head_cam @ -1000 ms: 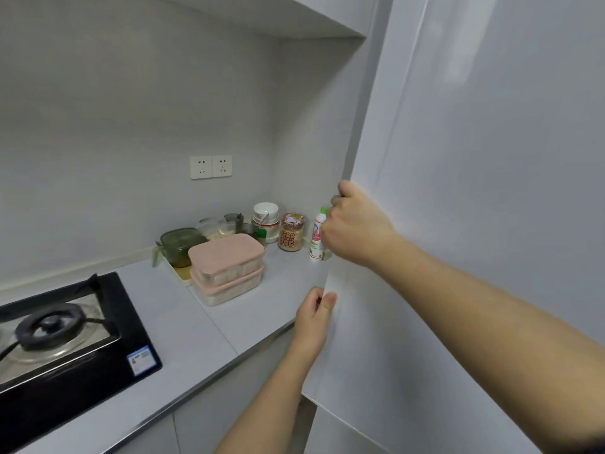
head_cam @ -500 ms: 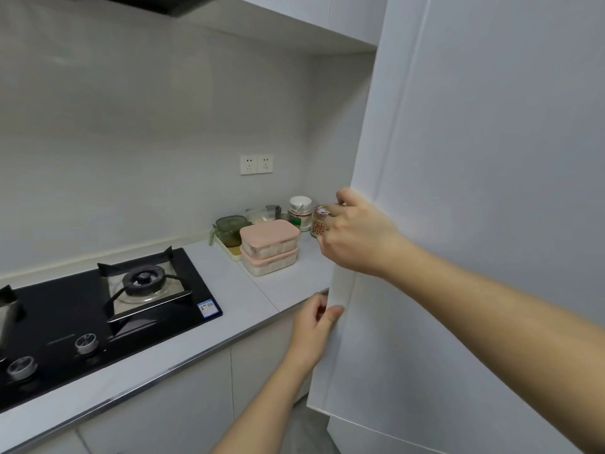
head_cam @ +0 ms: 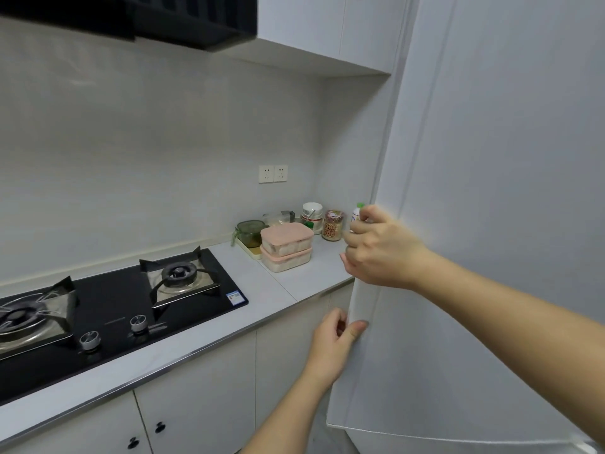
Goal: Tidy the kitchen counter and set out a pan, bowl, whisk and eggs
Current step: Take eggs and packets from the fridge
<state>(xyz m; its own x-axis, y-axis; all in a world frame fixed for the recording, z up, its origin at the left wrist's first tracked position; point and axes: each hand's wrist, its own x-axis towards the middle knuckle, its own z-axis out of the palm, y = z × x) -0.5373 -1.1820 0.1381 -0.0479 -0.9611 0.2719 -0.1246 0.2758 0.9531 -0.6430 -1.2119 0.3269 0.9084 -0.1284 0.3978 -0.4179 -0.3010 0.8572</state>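
Note:
A tall white door (head_cam: 491,224), like a fridge door, fills the right side. My right hand (head_cam: 381,249) grips its left edge at counter height, fingers curled round the edge. Lower down, my left hand (head_cam: 334,342) holds the same edge, thumb on the front face. What lies behind the door is hidden. No pan, bowl, whisk or eggs show. The grey counter (head_cam: 294,286) runs left from the door.
Two stacked pink-lidded boxes (head_cam: 286,245), a green-lidded container (head_cam: 250,232), a white jar (head_cam: 312,216), a printed jar (head_cam: 333,225) and a small bottle (head_cam: 356,216) crowd the counter's far corner. A black gas hob (head_cam: 124,303) sits left. Cupboards hang above and stand below.
The view has pulled back and swung left, bringing the hob and lower cupboards into sight. Both hands keep their hold on the door edge.

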